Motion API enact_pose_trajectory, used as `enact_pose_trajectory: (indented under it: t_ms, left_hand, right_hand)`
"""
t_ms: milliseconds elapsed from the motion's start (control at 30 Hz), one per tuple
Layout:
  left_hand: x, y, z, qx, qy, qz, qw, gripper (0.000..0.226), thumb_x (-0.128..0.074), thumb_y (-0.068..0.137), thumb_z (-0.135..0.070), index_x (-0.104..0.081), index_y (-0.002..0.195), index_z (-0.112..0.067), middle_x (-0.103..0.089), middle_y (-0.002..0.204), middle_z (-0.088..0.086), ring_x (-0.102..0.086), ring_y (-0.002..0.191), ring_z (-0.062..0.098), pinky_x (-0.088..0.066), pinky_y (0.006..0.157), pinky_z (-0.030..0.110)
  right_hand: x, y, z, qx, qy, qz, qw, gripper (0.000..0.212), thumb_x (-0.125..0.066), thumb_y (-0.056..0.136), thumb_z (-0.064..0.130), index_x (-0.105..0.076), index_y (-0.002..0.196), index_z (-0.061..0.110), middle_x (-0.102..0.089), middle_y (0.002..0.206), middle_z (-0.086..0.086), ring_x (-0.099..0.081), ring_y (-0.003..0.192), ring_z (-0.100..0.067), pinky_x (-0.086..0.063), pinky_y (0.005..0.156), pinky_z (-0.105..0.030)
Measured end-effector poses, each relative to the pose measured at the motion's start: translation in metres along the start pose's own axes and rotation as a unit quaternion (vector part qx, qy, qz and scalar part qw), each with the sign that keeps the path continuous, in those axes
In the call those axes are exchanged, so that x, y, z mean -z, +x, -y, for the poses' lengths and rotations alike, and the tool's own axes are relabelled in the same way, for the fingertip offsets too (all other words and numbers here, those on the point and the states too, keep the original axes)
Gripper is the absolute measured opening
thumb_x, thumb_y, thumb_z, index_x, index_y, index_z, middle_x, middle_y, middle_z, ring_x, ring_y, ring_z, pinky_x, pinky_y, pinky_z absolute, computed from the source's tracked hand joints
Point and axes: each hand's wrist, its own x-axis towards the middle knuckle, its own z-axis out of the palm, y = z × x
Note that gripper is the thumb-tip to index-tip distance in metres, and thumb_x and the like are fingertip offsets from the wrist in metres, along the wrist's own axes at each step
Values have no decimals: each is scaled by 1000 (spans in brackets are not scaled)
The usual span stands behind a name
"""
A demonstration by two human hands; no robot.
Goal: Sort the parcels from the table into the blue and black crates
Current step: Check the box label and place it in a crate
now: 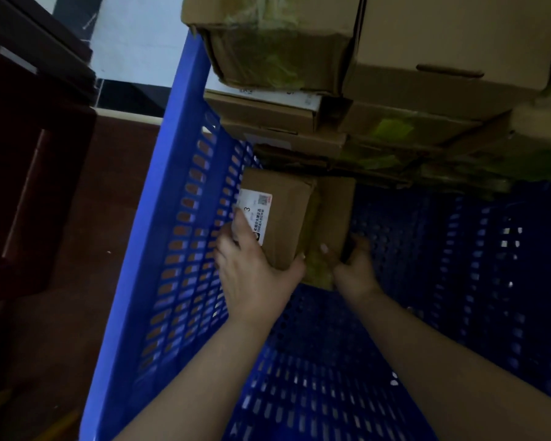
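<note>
Left hand (252, 268): fingers and thumb curled round the near left end of a brown cardboard parcel (288, 218), over its white shipping label (255, 214). Right hand (355, 265): fingers wrapped on the parcel's near right corner. Parcel held low inside the blue crate (178, 218), against its left perforated wall, beneath stacked cardboard boxes (363, 90).

The slotted plastic crate (185, 237) is bright blue, its walls and floor pierced by rows of small openings. The cardboard parcel (287, 218) inside is plain brown with a white printed label (255, 214) edged red. Far stacked cardboard boxes (395, 58) show tan with yellow-green tape patches (392, 127).
</note>
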Motion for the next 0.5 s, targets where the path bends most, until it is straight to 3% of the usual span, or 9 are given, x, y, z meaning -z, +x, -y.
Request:
enact_pose_trajectory:
  t_ms: [167, 233, 300, 367, 500]
  left_hand:
    - [-6, 13, 4, -4, 4, -9, 1000, 117, -75, 67, -59, -7, 153, -18, -24, 147, 18, -27, 131, 35, -32, 106, 48]
    - [-8, 16, 4, -9, 7, -11, 1000, 116, -76, 68, -57, -9, 153, -18, -23, 149, 18, -26, 132, 36, -31, 107, 48]
    - [-12, 17, 4, -10, 13, -14, 1000, 115, -75, 68, -58, -10, 153, -18, -23, 150, 18, -27, 133, 38, -30, 108, 49]
    - [-16, 16, 3, -11, 31, -19, 999, 112, -72, 71, -60, -10, 154, -17, -22, 151, 19, -27, 134, 39, -29, 110, 50]
    - [-27, 12, -1, -29, 94, -29, 995, 97, -58, 84, -62, -8, 156, -19, -6, 159, 18, -10, 144, 37, -25, 114, 50]
  right_hand:
    - [-20, 13, 19, 5, -88, 108, 990, 59, -44, 104, 24, -15, 154, 22, -33, 154, -1, -38, 134, -17, -30, 94, -18]
    - [-17, 21, 17, 19, -181, 128, 975, 62, -44, 104, 29, -9, 155, 25, -29, 156, -1, -33, 139, -20, -25, 102, -18]
    - [-10, 25, 10, 37, -273, 131, 952, 68, -45, 101, 40, -4, 155, 31, -19, 160, -2, -26, 143, -23, -21, 117, -30]
    - [-2, 27, 4, 44, -321, 118, 939, 71, -45, 100, 44, -2, 155, 31, -12, 162, -3, -19, 146, -25, -22, 120, -41]
    - [17, 20, -9, 56, -337, 79, 936, 68, -46, 100, 41, -10, 155, 23, -20, 159, -5, -26, 142, -25, -26, 118, -37]
